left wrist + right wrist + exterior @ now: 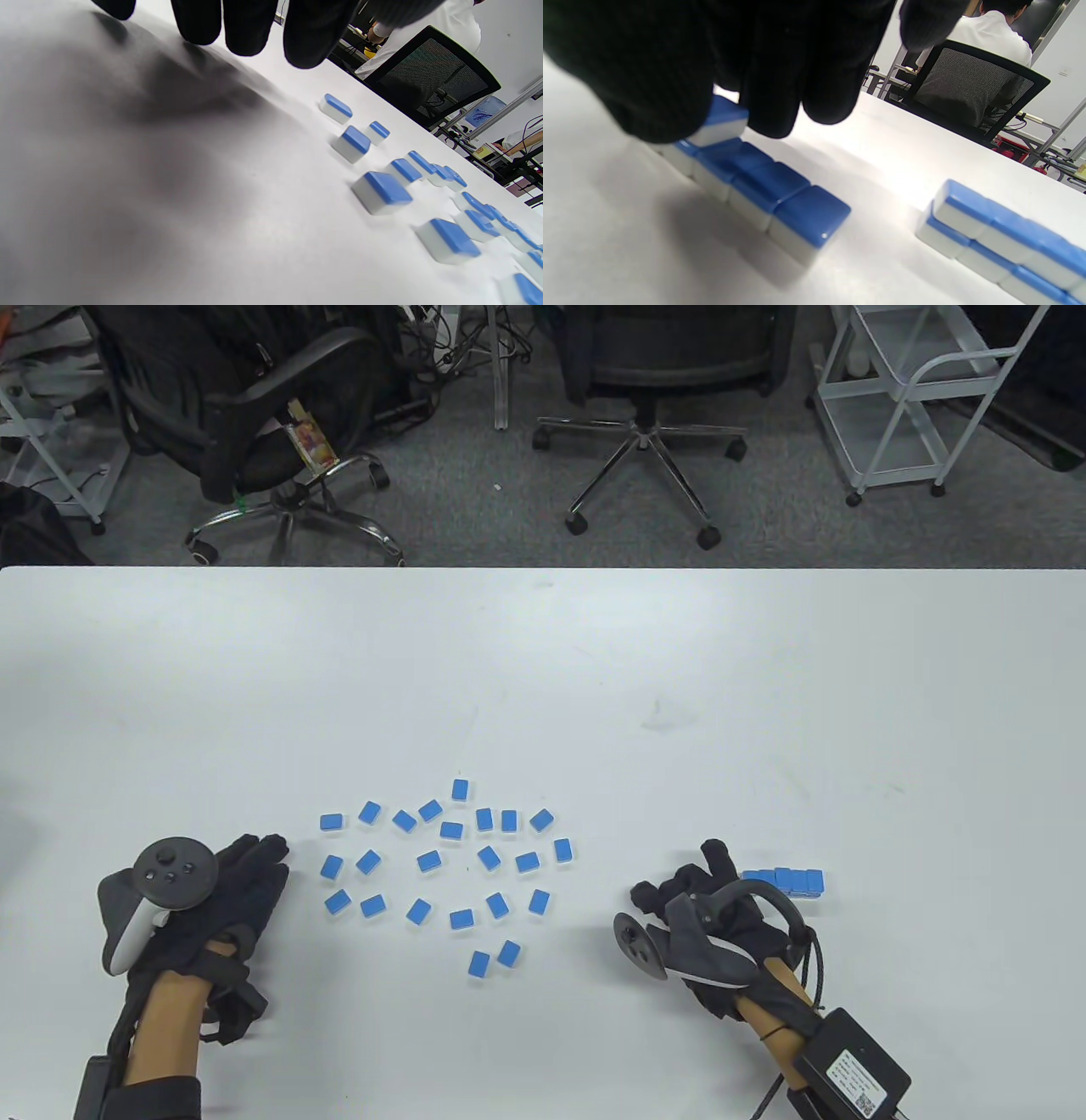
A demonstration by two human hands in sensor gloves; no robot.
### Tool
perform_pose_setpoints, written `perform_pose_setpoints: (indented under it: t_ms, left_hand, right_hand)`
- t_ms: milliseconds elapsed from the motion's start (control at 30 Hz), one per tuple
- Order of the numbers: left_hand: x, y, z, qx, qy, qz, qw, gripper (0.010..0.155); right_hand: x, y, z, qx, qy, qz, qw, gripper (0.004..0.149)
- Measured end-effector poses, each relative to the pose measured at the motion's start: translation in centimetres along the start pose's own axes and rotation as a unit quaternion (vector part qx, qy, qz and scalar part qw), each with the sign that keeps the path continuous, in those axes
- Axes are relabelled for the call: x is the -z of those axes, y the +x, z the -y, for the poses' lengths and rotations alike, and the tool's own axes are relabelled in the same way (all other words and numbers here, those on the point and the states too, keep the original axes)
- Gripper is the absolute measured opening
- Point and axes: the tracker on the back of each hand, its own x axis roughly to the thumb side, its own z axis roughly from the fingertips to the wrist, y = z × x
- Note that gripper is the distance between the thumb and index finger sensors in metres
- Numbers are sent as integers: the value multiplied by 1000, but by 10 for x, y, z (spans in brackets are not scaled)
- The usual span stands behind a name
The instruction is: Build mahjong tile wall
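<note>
The left hand (216, 899) lies at the lower left of the table view, fingers (244, 25) straight and together, holding nothing, just left of the loose tiles (441, 865). These blue-backed tiles are scattered singly across the lower middle of the white table (543, 678).

The right hand (713, 908) sits at the lower right, its fingertips at the left end of a short row of tiles (785, 882). In the right wrist view the thumb and fingers (772, 84) pinch one tile (723, 123) that rests on top of the far end of that row (772, 199). At the lower right of that view stands a second row (1001, 237), two tiles high, well apart from the first.
</note>
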Motion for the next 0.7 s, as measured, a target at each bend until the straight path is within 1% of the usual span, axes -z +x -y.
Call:
perform_pose_setpoints:
  t_ms: [133,367,433,567,700]
  left_hand:
    - [0,0,0,-1,2,0,1000,65]
    - [0,0,-1,0,4,-1,1000,65]
    - [0,0,-1,2,9,-2,1000,65]
    - [0,0,-3,13,22,-6,1000,65]
    - [0,0,-4,17,33,-9,999,66]
  right_hand:
    - [-3,-5,6,8,10,-6,1000,68]
    - [-10,-13,18,41,-50,-26,998,61]
    - [-10,-11,19,36,-67,-26,997,59]
    - [-9,-5,26,22,-83,-25,996,52]
    - [-2,14,38,16,-95,-8,995,49]
